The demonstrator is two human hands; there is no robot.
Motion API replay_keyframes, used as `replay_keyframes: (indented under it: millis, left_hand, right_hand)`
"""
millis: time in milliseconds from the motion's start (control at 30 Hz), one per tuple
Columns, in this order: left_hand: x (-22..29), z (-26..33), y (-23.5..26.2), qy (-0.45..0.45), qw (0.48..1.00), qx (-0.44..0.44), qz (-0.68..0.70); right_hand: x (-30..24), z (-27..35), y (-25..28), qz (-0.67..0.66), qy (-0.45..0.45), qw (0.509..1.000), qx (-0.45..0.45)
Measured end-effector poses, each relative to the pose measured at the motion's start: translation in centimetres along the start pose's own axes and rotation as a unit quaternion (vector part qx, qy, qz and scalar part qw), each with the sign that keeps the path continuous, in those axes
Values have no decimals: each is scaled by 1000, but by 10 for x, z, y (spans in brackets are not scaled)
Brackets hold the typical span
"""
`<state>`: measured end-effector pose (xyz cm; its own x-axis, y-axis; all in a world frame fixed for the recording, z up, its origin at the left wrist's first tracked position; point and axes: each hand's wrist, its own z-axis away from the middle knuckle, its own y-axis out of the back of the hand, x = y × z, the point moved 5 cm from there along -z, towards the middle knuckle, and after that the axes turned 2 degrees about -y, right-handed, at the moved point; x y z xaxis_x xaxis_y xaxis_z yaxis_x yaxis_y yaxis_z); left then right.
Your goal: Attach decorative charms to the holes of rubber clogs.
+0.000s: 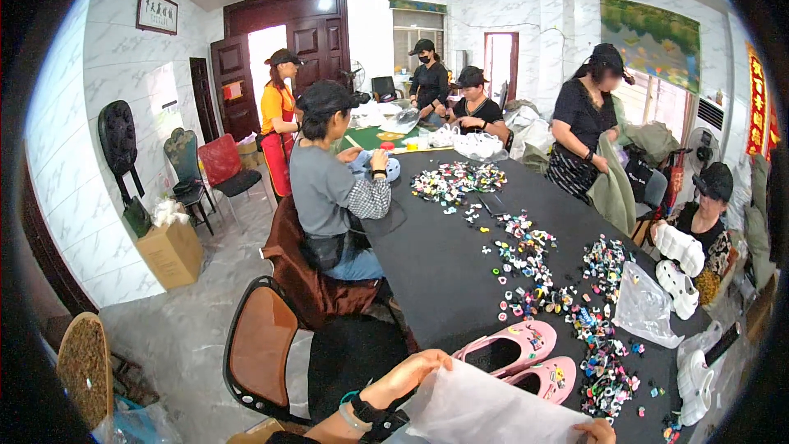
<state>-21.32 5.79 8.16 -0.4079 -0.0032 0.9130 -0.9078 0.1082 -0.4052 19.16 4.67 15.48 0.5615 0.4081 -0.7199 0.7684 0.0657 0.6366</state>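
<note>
Both ends of a translucent white plastic bag (497, 409) are in my hands, and it is stretched flat near the table's front edge. My left hand (425, 368), with bands on its wrist, pinches the bag's left corner. At the lower edge my right hand (597, 431) grips the right end, partly cut off by the picture. Just beyond the bag lie two pink shoes, the farther one (530, 340) and the nearer one (556, 376), decorated with small colourful charms. The bag covers part of the nearer shoe.
Heaps of small colourful charms (526, 259) spread along the black table (427, 259). A clear plastic bag (647, 302) and white clogs (678, 288) are at the right. Several people work around the table, one (333, 185) seated at its left. An office chair (261, 345) stands left of me.
</note>
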Motion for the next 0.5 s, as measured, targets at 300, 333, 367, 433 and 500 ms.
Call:
replay_keyframes:
  millis: [300,333,367,433,500]
  left_hand:
    - [66,33,-81,-158,878,-252,-375]
    - [71,38,-91,-171,856,-293,-389]
    - [76,44,-100,-193,838,-345,-376]
    - [87,55,-116,-270,788,-402,-380]
    - [92,62,-124,-286,773,-427,-373]
  right_hand:
    - [-88,7,7,100,100,989,-33]
    - [-98,5,-1,102,119,986,-55]
    - [-105,2,-10,105,138,982,-76]
    - [-109,-4,-28,80,151,981,-98]
    - [-102,-8,-44,42,159,967,-195]
